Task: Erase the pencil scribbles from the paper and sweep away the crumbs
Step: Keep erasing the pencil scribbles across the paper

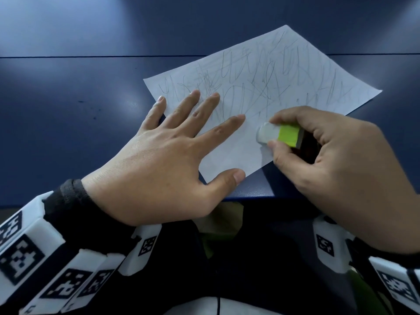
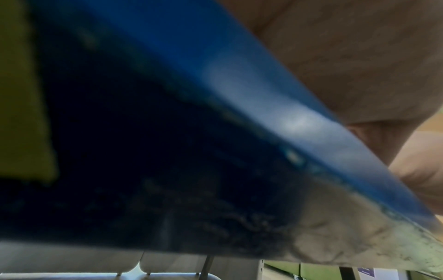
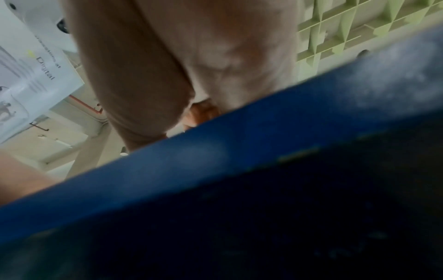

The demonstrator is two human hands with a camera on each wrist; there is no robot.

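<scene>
A white sheet of paper [image 1: 272, 87] lies askew on the dark blue table [image 1: 68, 110], covered in grey pencil scribbles [image 1: 261, 71] over its far part; the near strip looks mostly blank. My left hand [image 1: 172, 144] lies flat with fingers spread, pressing on the paper's near left corner. My right hand [image 1: 322, 155] pinches a white eraser [image 1: 268, 132] with a yellow-green sleeve [image 1: 288, 135], its white tip touching the paper near the right edge. Both wrist views are blurred, showing only the blue table edge [image 2: 263, 106] and skin.
The table's near edge [image 1: 250, 197] runs just below the paper's corner, with my dark-clothed lap beneath it. A seam [image 1: 91, 57] crosses the table farther back. Bare tabletop stretches to the left and beyond the sheet.
</scene>
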